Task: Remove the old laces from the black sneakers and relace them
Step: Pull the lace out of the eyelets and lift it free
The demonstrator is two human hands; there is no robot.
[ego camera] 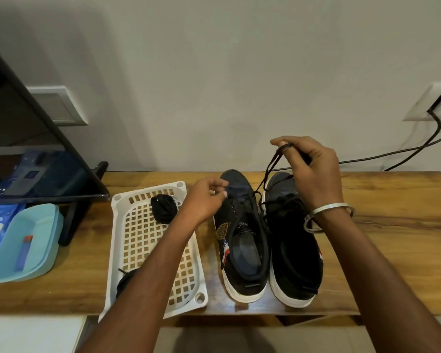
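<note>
- Black canvas sneakers with white rubber soles (242,240) stand side by side on the wooden tabletop (392,225), toes toward the wall, heels toward the person.
- A thin black lace (267,171) rises from the eyelets near the toe of the left-side sneaker and runs up in a taut doubled line to the right hand (313,169), which is raised above the toe of the right-side sneaker (290,250).
- That right hand is pinched closed on the lace, thumb and forefinger gripping a small loop of it at the top.
- The left hand (209,197) rests at the outer edge of the left-side sneaker's toe, its fingers curled narrowly against the upper beside the eyelet row; whether they pinch lace or only steady the shoe I cannot tell.
- The step in hand looks like drawing the old lace out of the left-side sneaker. To do it well, the left hand should hold the shoe down while the right pulls along the line of the eyelets, one crossing at a time, so the lace tip does not snag.
- The right-side sneaker appears to carry loosened lace across its tongue, so much of the task is probably left.
- Just beside the sneakers lies a white plastic lattice tray (127,250) holding two bundles of black laces (163,208).
- Farther left sits a pale blue plastic box (28,243).
</note>
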